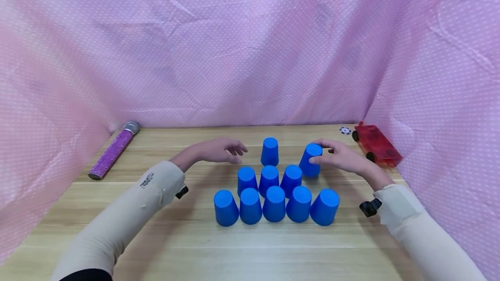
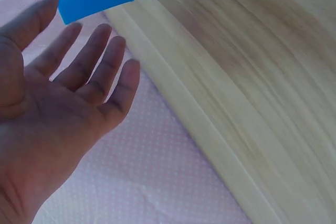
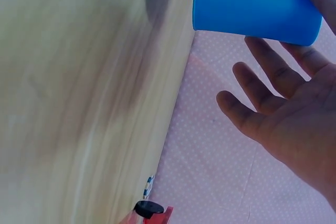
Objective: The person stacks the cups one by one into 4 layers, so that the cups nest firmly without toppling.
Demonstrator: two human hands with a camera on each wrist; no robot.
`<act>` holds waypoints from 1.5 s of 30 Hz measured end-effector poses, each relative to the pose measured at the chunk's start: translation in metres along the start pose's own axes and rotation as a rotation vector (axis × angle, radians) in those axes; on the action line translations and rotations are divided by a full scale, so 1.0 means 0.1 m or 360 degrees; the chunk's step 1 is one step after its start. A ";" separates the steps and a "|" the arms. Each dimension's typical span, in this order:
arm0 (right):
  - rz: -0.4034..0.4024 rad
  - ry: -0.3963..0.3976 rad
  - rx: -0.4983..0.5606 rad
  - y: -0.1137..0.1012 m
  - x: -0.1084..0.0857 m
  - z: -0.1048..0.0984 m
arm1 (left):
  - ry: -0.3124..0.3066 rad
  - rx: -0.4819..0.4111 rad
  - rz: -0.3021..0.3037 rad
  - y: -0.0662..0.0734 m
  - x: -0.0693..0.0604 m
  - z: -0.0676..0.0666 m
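Blue and seemingly plastic, the cup (image 1: 306, 166), pinched between thumb and fingers of the right hand (image 1: 340, 156), was judged light, stiff and slick, best gripped gently by its sides, while the left hand (image 1: 218, 150), fingers parted, held nothing.

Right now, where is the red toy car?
In the head view, the car sits at the table's far right, between the poker chip and pink cloth.
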State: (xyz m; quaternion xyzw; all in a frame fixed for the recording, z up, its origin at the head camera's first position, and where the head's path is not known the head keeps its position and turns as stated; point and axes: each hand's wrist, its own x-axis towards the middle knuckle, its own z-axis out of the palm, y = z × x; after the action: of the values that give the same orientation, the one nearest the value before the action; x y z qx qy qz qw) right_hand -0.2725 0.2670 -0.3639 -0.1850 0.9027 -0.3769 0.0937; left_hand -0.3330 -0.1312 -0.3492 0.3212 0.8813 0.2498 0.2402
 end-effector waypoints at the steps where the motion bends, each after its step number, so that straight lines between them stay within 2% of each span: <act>1: -0.0007 0.0007 -0.0005 -0.01 0.03 0.00 | -0.0039 -0.0007 0.0003 -0.01 -0.04 0.00; 6: 0.0036 0.0037 -0.0026 -0.05 0.16 0.01 | -0.0219 -0.0166 0.0010 -0.04 -0.20 0.04; 10: 0.0067 0.0048 -0.0035 -0.06 0.20 0.00 | -0.0260 -0.0253 0.0070 -0.01 -0.23 0.10; 16: 0.0070 0.0051 -0.0020 -0.06 0.26 0.01 | -0.0219 -0.0214 0.0137 0.09 -0.21 0.24; 22: 0.0066 0.0041 0.0003 -0.09 0.32 0.04 | -0.0129 -0.0201 0.0175 0.10 -0.21 0.37; 31: 0.0046 0.0011 0.0000 -0.11 0.39 0.06 | -0.0048 -0.0134 0.0201 0.05 -0.20 0.41; 45: 0.0034 -0.0037 0.0039 -0.07 0.52 0.12 | -0.0044 -0.0097 0.0179 0.04 -0.19 0.41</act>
State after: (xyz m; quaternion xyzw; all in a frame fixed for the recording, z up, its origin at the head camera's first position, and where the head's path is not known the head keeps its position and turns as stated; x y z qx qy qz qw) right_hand -0.3150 0.2339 -0.3691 -0.1786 0.8988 -0.3848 0.1104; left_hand -0.2945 -0.1299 -0.3733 0.3663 0.8505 0.2851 0.2474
